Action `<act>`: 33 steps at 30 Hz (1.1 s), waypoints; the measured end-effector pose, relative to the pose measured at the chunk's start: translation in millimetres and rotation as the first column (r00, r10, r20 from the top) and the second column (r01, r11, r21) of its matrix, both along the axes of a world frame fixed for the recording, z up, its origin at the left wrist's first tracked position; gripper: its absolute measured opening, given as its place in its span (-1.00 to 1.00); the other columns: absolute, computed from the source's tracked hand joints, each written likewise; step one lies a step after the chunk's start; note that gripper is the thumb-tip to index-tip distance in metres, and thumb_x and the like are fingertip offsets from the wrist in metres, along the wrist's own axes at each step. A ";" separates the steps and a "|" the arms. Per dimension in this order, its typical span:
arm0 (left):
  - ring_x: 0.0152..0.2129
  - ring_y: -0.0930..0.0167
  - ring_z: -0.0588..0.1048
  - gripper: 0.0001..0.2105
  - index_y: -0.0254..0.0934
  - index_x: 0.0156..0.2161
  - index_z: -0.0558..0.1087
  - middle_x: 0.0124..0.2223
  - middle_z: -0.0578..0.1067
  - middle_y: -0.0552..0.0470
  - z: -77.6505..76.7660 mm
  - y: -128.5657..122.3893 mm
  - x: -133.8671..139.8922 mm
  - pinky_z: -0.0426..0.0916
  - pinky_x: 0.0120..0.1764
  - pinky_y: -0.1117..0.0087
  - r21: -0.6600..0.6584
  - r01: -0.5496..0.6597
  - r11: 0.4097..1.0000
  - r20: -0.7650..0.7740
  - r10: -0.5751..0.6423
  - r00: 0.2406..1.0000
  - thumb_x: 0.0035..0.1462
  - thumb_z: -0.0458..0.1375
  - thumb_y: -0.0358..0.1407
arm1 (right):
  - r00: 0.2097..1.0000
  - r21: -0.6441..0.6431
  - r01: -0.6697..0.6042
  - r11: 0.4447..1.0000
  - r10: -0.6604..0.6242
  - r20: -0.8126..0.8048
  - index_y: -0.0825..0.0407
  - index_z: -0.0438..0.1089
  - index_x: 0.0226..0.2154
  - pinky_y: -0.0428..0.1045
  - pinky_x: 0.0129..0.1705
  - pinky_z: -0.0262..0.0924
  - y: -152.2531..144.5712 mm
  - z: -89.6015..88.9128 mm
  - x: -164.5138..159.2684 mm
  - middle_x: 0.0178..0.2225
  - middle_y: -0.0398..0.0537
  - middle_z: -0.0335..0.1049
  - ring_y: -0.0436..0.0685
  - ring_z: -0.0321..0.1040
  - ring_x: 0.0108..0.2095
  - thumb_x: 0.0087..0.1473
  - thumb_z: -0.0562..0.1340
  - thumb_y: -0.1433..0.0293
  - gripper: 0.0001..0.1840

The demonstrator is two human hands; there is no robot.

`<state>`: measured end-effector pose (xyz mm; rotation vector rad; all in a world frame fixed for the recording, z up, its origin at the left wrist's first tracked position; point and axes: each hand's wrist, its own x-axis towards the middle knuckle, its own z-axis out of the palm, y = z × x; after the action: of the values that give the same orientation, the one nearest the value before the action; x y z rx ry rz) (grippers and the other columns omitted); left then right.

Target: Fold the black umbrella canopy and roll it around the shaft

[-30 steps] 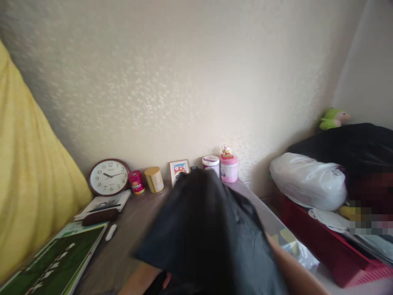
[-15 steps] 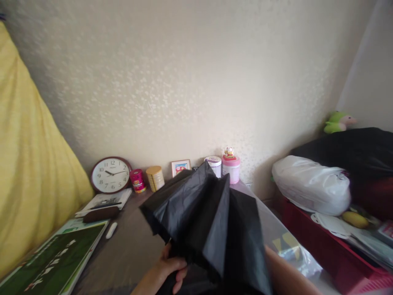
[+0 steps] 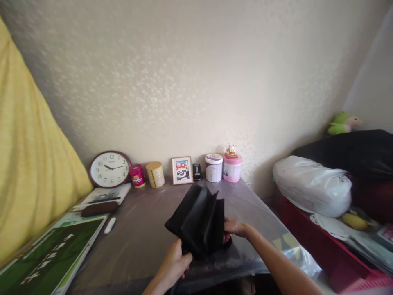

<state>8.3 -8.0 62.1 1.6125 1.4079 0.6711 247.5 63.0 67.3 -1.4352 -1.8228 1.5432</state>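
A black folding umbrella point(image 3: 198, 223), its canopy loose and pleated, is held above the near part of the table. My left hand point(image 3: 176, 260) is closed around its lower end, with the thumb lying across the front. My right hand point(image 3: 235, 228) grips the right side of the canopy, and its fingertips are partly hidden by the fabric. A dark loop hangs just below the right fingers. The umbrella's shaft cannot be seen.
Along the wall stand a clock point(image 3: 109, 169), a pink tin point(image 3: 136, 176), a yellow tin point(image 3: 155, 175), a framed panda picture point(image 3: 182, 170) and two tubs, one white point(image 3: 213, 168), one pink point(image 3: 232, 169). A green book point(image 3: 46, 256) lies left. A red bin point(image 3: 325, 250) stands right.
The canopy has drawn in and looks much smaller and lower, uncovering the picture frame and tubs. My right hand, hidden behind the fabric before, now shows at its right side.
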 end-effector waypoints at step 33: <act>-0.08 0.23 0.44 -0.24 -0.40 0.26 -0.24 0.28 -0.02 -0.31 -9.0 -26.0 13.2 0.34 -0.07 0.28 0.175 0.152 0.973 -0.537 -0.035 0.843 -0.08 -0.11 -0.60 | 0.849 0.860 -0.147 0.489 -0.384 0.363 -0.06 0.33 -0.18 -0.11 -0.31 0.20 14.2 45.6 -36.4 -0.25 -0.10 0.41 0.02 0.39 -0.34 0.21 -0.04 0.37 -0.74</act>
<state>21.5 -34.0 53.1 2.1375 1.6722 0.3260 211.1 77.2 112.9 -1.4001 -2.1900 -0.0592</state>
